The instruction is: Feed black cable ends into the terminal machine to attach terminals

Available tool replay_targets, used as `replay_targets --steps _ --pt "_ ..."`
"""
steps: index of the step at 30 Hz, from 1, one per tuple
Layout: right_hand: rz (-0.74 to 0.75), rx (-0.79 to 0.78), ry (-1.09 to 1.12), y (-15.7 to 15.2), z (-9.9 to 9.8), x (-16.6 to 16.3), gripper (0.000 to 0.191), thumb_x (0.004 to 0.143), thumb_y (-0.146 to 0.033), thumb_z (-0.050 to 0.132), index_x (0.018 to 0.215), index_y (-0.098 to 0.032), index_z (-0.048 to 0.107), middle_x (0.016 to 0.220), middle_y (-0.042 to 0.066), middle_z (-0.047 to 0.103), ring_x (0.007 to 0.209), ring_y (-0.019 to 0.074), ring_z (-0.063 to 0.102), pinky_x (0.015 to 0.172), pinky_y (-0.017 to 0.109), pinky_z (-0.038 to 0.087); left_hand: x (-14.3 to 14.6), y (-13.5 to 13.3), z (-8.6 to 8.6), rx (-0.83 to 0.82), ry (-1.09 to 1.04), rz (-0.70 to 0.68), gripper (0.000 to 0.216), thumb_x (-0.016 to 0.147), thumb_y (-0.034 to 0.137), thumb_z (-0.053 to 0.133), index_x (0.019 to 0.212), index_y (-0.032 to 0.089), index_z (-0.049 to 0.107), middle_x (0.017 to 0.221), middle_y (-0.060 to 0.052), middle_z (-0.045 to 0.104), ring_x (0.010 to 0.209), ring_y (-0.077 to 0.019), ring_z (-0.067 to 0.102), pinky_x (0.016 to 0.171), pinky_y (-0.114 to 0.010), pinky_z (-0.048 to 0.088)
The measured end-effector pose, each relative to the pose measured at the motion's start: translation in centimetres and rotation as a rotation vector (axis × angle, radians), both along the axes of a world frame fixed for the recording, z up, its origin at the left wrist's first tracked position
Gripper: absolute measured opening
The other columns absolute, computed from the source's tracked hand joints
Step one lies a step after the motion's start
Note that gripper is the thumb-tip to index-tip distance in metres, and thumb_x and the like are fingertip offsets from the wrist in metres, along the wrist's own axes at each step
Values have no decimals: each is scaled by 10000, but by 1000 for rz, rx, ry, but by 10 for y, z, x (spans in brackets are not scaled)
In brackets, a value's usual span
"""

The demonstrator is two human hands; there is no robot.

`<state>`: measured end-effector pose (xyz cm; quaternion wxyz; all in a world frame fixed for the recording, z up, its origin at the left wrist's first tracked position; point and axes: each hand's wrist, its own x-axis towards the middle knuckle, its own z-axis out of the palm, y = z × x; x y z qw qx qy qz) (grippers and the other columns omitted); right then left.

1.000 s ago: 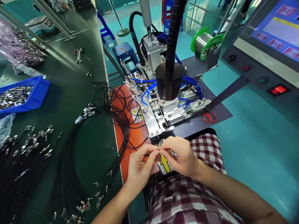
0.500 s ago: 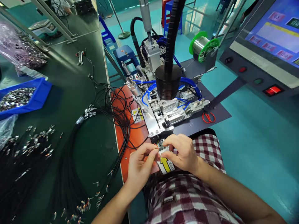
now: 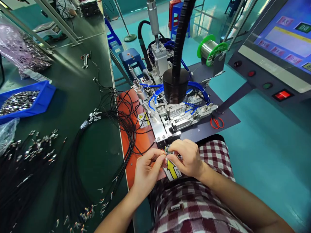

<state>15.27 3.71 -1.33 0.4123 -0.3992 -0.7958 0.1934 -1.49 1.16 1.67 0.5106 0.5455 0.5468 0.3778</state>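
My left hand (image 3: 145, 170) pinches the end of a thin black cable (image 3: 132, 142) whose coloured wire tips show between my fingers. Beside it, my right hand (image 3: 188, 158) is closed in a pinch on the same wire tips and a small metal connector (image 3: 169, 150). Both hands meet just in front of the metal fixture of a soldering machine (image 3: 167, 119), above a label with a yellow arrow (image 3: 172, 170). What exactly sits in the right fingers is mostly hidden.
Black cables with metal ends lie coiled on the green bench (image 3: 73, 97) at my left. A blue bin (image 3: 26, 102) of metal parts stands far left. Red scissors (image 3: 217, 122), a green solder spool (image 3: 212, 48) and a control panel with screen (image 3: 279, 42) are at the right.
Both hands have crept slightly forward toward the machine's fixture, still pinching the wire end. The view has shifted a little.
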Motion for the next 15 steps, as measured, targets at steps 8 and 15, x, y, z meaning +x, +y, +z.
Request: replay_targets --steps 8,15 --pt "3 -20 52 1 -10 -3 371 980 -301 333 698 -197 550 597 24 576 543 149 476 590 324 323 -4 6 2 95 42 -77 135 867 262 575 864 162 666 780 -35 656 708 -139 603 642 -230 488" --pt "8 -474 380 -17 -9 10 327 954 -444 425 796 -200 575 702 21 583 612 146 540 590 287 423 -1 2 -5 123 136 -48 132 857 237 594 900 197 712 831 -42 697 697 -146 639 614 -237 511"
